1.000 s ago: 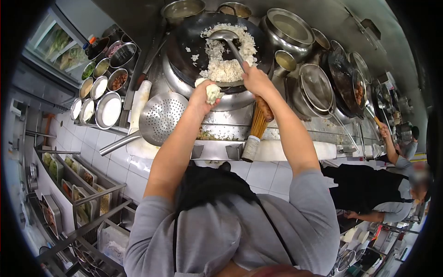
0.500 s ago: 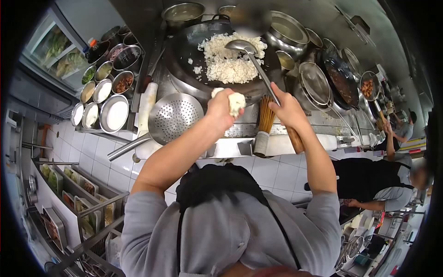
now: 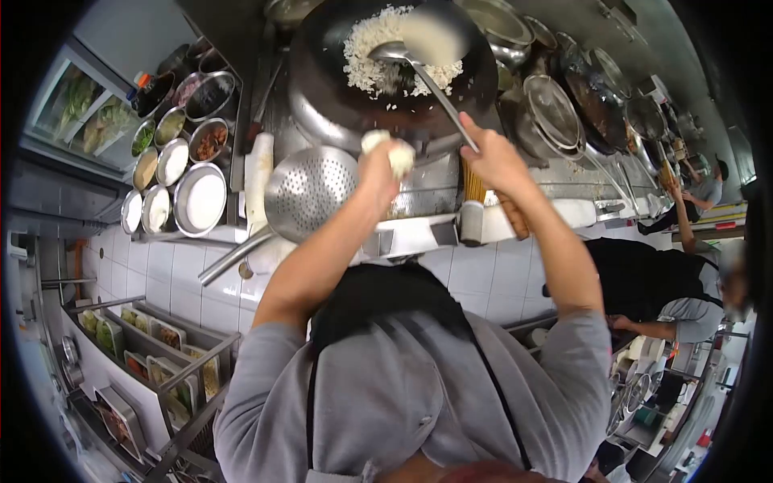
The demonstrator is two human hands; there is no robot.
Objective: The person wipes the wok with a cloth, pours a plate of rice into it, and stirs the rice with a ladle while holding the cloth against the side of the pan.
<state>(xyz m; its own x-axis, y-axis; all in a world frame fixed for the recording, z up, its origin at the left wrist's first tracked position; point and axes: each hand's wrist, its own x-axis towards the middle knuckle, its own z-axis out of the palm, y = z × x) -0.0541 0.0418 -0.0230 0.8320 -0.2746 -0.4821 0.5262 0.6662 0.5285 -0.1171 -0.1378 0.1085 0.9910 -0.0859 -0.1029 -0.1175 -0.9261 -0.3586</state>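
Note:
Fingers of my left hand [image 3: 378, 173] are wrapped round a pale cloth [image 3: 403, 157] at the near rim of the dark wok [image 3: 322, 101]. My right hand [image 3: 495, 165] is closed on the handle of a metal ladle [image 3: 439, 92], its wooden end sticking out below my palm. The ladle's bowl rests among white rice [image 3: 366, 56] in the wok. Part of the rice at the back is hidden by a pale blur. A bamboo brush [image 3: 473, 209] lies between my hands, and a perforated strainer [image 3: 310, 193] is left of my left forearm.
Metal bowls of ingredients [image 3: 200, 200] stand at the left. Wire strainers [image 3: 554, 113] and another wok [image 3: 592, 105] line the right side. A co-worker in a black apron [image 3: 636, 282] stands at the right. Trays of food [image 3: 165, 334] fill a rack at lower left.
The wok has tilted and shows more of its near wall. The rice has spread, with dark metal showing in its middle. The ladle's bowl has shifted left and toward the back.

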